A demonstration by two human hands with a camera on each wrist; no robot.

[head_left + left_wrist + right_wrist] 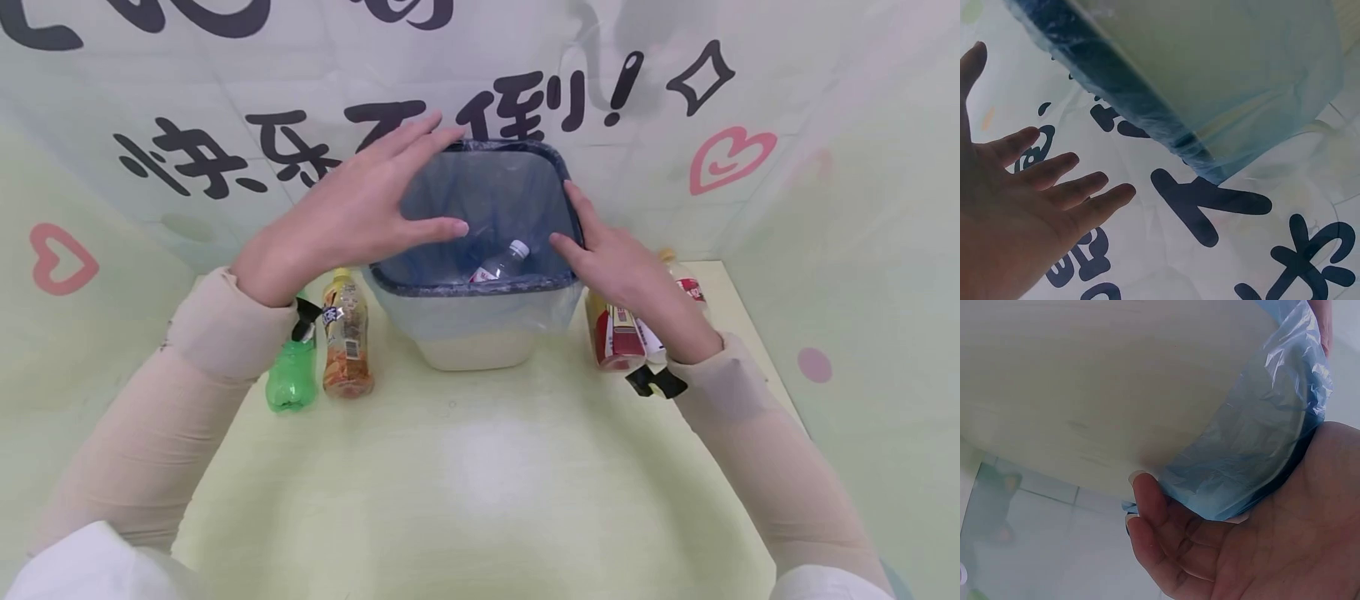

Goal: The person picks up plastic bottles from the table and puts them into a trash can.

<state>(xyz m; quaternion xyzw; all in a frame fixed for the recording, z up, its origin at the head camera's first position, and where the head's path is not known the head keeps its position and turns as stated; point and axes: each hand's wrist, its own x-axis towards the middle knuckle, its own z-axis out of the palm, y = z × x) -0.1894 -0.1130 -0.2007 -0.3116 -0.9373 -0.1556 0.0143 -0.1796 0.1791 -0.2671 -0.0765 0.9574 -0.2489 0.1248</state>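
Cream bin point(474, 352): upright on the pale table point(480, 500), lined with a translucent blue bag point(480, 290). Inside: one white-capped bottle point(511, 262), tilted. Right hand point(621, 265): fingers curled, gripping the right rim. Left hand point(341, 210): fingers extended, spread, near the left rim. Left of bin: green bottle point(291, 381), yellow-capped bottle point(347, 343). Right of bin: red-labelled bottle point(617, 337), partly hidden.
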